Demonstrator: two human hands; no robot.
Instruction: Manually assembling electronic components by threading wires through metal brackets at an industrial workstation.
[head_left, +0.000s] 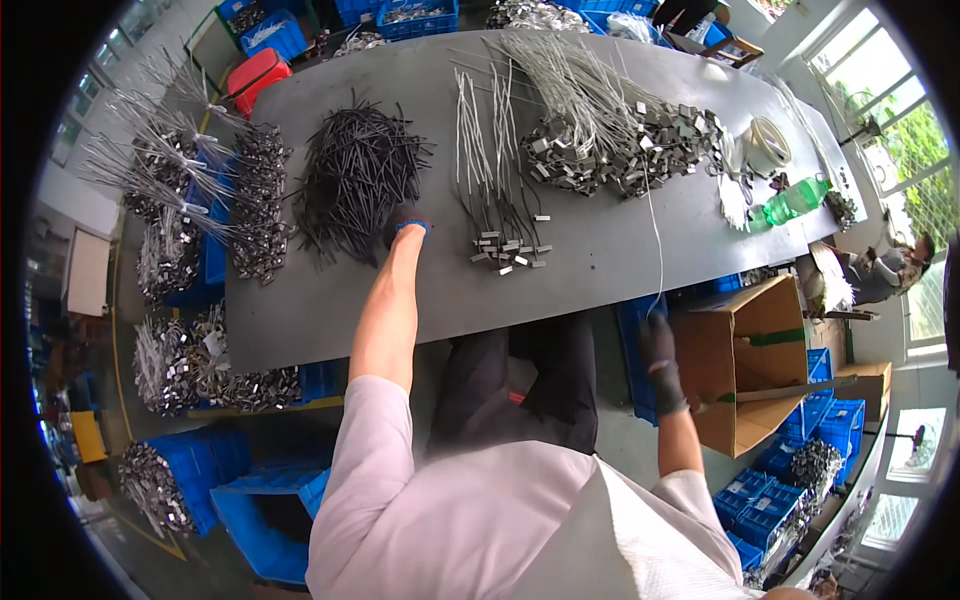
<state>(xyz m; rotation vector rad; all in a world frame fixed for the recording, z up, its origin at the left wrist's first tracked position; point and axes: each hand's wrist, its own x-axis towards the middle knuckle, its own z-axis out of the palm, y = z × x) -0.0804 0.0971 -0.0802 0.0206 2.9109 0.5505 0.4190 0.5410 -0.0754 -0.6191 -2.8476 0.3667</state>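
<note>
My left hand (404, 222), in a dark glove with a blue cuff, is at the right edge of a heap of short black tubes (362, 170). Its fingers blend into the dark heap, so their pose is hidden. Below the table's front edge, my right hand (657, 345), also dark-gloved, is closed on the lower end of a thin white wire (659, 235). That wire runs up to a large pile of pale wires with metal blocks (640, 150). Between my hands lies a smaller bunch of wires (490, 190) with black sleeves and small metal blocks toward me.
A grey table (330, 310) spans the view. At its right are a green plastic bottle (797, 202) and a roll of pale tape (768, 142). A cardboard box (745, 370) stands by my right arm. Blue crates (270, 510) surround the table; another person (888, 270) sits far right.
</note>
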